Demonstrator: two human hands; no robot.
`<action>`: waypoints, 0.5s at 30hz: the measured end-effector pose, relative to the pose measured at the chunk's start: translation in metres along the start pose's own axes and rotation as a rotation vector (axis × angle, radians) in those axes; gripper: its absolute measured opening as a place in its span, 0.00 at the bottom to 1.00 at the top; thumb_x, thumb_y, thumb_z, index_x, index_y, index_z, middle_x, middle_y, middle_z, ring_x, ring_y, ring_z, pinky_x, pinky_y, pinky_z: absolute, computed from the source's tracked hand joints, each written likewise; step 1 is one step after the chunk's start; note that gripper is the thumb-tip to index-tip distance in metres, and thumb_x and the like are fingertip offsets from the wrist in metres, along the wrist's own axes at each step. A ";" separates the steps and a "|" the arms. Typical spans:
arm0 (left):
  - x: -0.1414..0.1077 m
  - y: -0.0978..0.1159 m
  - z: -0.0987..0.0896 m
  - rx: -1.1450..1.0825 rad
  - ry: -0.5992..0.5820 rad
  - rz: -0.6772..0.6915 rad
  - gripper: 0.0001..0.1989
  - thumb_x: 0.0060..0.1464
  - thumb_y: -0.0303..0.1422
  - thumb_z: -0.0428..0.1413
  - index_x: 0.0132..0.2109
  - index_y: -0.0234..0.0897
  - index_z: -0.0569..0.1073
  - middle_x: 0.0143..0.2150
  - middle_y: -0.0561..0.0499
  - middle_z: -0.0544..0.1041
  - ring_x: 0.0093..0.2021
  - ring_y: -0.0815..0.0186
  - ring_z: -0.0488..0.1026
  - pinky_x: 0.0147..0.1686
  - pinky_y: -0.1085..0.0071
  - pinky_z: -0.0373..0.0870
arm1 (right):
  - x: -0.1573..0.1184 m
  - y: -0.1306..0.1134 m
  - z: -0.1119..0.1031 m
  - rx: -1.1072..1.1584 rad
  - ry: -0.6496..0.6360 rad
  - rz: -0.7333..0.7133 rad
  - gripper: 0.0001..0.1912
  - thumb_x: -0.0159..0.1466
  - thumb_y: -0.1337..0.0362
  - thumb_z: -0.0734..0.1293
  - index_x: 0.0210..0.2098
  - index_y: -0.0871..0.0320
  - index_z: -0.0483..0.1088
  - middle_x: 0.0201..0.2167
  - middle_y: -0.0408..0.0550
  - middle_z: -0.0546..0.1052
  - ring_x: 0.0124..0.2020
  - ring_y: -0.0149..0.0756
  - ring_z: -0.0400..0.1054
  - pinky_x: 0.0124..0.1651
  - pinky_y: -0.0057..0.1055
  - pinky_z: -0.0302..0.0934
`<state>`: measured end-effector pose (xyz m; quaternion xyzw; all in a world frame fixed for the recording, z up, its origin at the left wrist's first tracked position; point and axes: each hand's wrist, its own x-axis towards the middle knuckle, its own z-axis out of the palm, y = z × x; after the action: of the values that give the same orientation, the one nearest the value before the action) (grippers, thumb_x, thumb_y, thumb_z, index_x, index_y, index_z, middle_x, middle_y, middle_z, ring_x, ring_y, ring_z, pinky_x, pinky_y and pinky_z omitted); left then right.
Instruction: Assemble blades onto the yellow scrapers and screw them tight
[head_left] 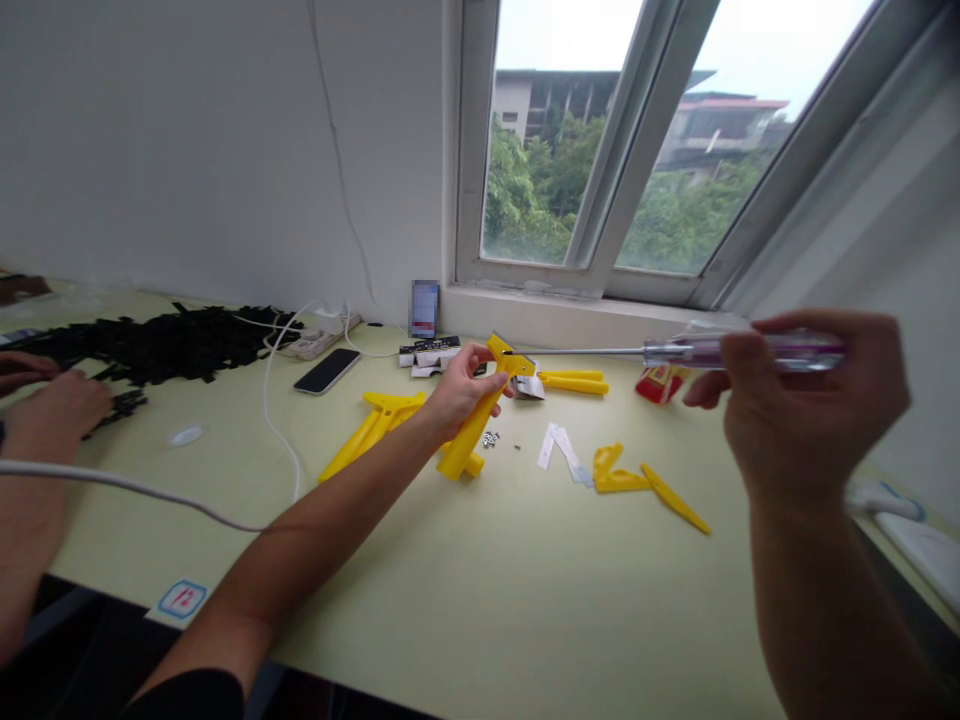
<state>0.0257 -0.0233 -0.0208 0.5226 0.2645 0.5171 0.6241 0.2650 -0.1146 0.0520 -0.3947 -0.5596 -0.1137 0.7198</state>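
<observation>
My left hand [469, 390] is closed around a yellow plastic scraper-like tool [471, 436], its handle slanting down toward the table. A screwdriver [682, 352] with a clear purple handle is gripped in my right hand [810, 400], held level. Its long shaft points left, with the tip at the head of the yellow tool; whether it sits in a screw I cannot tell. Below the tool lie several small screws or nuts [490, 439]. White flat blades [559, 450] and loose yellow parts [622, 472] rest to the right.
More yellow handles [386, 415] lie left of the tool, others [574, 382] behind it. A phone [328, 371], a propped-up phone [424, 308], a power strip [315, 335] and a white cable [270, 410] are nearby. At left, another person's hands [64, 405] work by a black pile [180, 345].
</observation>
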 end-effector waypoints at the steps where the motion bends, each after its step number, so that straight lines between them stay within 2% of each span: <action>1: 0.001 -0.001 -0.001 0.008 0.011 0.007 0.23 0.41 0.32 0.69 0.39 0.37 0.63 0.50 0.47 0.70 0.29 0.67 0.77 0.16 0.75 0.70 | 0.000 0.001 0.000 -0.082 0.001 0.013 0.13 0.57 0.59 0.75 0.34 0.56 0.69 0.21 0.38 0.69 0.15 0.31 0.67 0.12 0.26 0.57; 3: 0.002 -0.002 -0.002 0.029 0.040 0.018 0.23 0.41 0.33 0.69 0.39 0.37 0.63 0.50 0.47 0.70 0.29 0.67 0.77 0.16 0.75 0.70 | -0.001 0.003 -0.003 -0.132 -0.148 0.043 0.13 0.60 0.57 0.72 0.40 0.55 0.69 0.32 0.45 0.76 0.20 0.31 0.70 0.16 0.27 0.60; 5: 0.003 -0.003 -0.004 0.053 0.062 0.027 0.23 0.41 0.33 0.68 0.38 0.37 0.63 0.50 0.47 0.70 0.29 0.67 0.77 0.16 0.75 0.70 | 0.000 0.006 -0.008 -0.033 -0.344 0.041 0.18 0.62 0.56 0.69 0.50 0.51 0.66 0.46 0.51 0.75 0.28 0.33 0.73 0.23 0.30 0.65; 6: 0.004 -0.003 -0.005 0.061 0.067 0.032 0.22 0.42 0.33 0.68 0.39 0.37 0.63 0.51 0.47 0.70 0.29 0.67 0.77 0.17 0.75 0.70 | 0.000 0.006 -0.011 -0.015 -0.383 0.030 0.20 0.63 0.55 0.68 0.52 0.50 0.65 0.48 0.51 0.75 0.29 0.34 0.73 0.25 0.31 0.66; 7: 0.005 -0.003 -0.006 0.067 0.071 0.040 0.22 0.42 0.33 0.68 0.38 0.37 0.63 0.51 0.47 0.70 0.29 0.67 0.77 0.17 0.75 0.70 | 0.001 0.006 -0.013 -0.067 -0.360 0.017 0.19 0.63 0.55 0.68 0.52 0.50 0.65 0.45 0.50 0.75 0.29 0.34 0.72 0.25 0.32 0.66; 9: 0.006 -0.002 -0.008 0.068 0.087 0.063 0.21 0.42 0.33 0.68 0.38 0.37 0.64 0.51 0.47 0.70 0.29 0.67 0.77 0.17 0.75 0.70 | 0.002 0.007 -0.017 -0.300 -0.275 0.026 0.13 0.64 0.54 0.67 0.46 0.52 0.69 0.30 0.44 0.74 0.23 0.32 0.67 0.24 0.31 0.62; 10: 0.007 -0.001 -0.009 0.065 0.100 0.077 0.22 0.41 0.33 0.68 0.38 0.37 0.64 0.51 0.47 0.69 0.28 0.68 0.77 0.17 0.75 0.70 | 0.002 0.008 -0.019 -0.368 -0.283 0.051 0.13 0.65 0.54 0.66 0.45 0.52 0.70 0.27 0.42 0.73 0.22 0.32 0.66 0.24 0.31 0.61; 11: 0.008 -0.001 -0.010 0.064 0.117 0.089 0.22 0.41 0.33 0.68 0.38 0.37 0.64 0.51 0.47 0.70 0.28 0.68 0.77 0.17 0.75 0.70 | 0.003 0.010 -0.020 -0.361 -0.342 0.079 0.14 0.65 0.53 0.66 0.46 0.52 0.69 0.29 0.43 0.73 0.24 0.32 0.67 0.26 0.31 0.63; 13: 0.010 0.001 -0.012 0.068 0.157 0.116 0.23 0.39 0.34 0.69 0.38 0.37 0.65 0.51 0.48 0.70 0.28 0.68 0.77 0.16 0.75 0.70 | 0.005 0.016 -0.020 -0.153 -0.517 0.124 0.21 0.63 0.52 0.68 0.53 0.50 0.64 0.38 0.45 0.75 0.29 0.34 0.71 0.31 0.33 0.68; 14: 0.011 0.002 -0.012 0.076 0.172 0.130 0.23 0.38 0.34 0.69 0.38 0.37 0.65 0.50 0.48 0.71 0.28 0.67 0.77 0.16 0.76 0.70 | 0.005 0.019 -0.019 -0.066 -0.547 0.142 0.24 0.62 0.51 0.69 0.55 0.50 0.63 0.40 0.46 0.75 0.30 0.34 0.72 0.33 0.34 0.70; 15: 0.012 0.003 -0.013 0.089 0.181 0.144 0.23 0.38 0.34 0.69 0.38 0.37 0.65 0.49 0.48 0.72 0.28 0.67 0.78 0.16 0.76 0.70 | 0.005 0.022 -0.018 -0.052 -0.511 0.161 0.24 0.61 0.50 0.69 0.53 0.51 0.63 0.38 0.45 0.75 0.29 0.33 0.71 0.32 0.33 0.70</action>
<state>0.0168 -0.0080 -0.0196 0.5184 0.3044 0.5934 0.5352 0.2933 -0.1108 0.0459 -0.4723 -0.6867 0.0329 0.5516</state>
